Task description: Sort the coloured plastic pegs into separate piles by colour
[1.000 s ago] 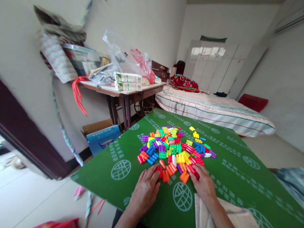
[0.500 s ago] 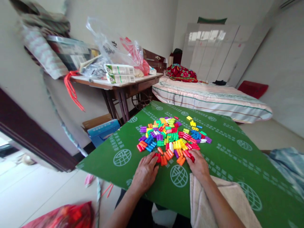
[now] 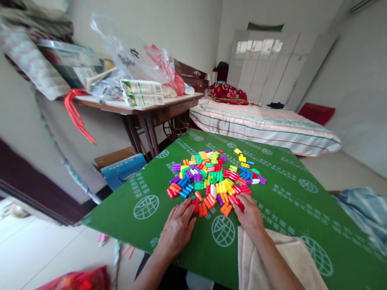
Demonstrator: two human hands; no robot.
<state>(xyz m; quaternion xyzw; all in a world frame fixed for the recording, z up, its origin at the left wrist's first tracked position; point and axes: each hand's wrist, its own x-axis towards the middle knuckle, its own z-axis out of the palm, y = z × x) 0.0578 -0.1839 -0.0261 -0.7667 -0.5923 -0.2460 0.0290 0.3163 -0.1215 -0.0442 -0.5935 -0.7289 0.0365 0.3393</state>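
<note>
A pile of small coloured plastic pieces [image 3: 213, 179] lies on a green board [image 3: 290, 201] printed with white globe marks. My left hand [image 3: 177, 229] rests palm down at the pile's near left edge, its fingertips touching red pieces [image 3: 196, 205]. My right hand [image 3: 249, 215] rests at the near right edge, fingers curled over red pieces [image 3: 236, 199]. Orange pieces [image 3: 226, 208] sit between the two hands. My right forearm lies on a beige towel [image 3: 272, 262].
A wooden side table [image 3: 145, 108] at the left holds boxes, plastic bags and clutter. A blue box [image 3: 122, 171] stands on the floor beneath it. A bed [image 3: 263, 129] with a striped cover runs behind the board. A red bag [image 3: 75, 280] lies on the floor.
The camera view has shifted, so the board and room slid left and up in the picture. Both hands have stayed at the near edge of the pile.
</note>
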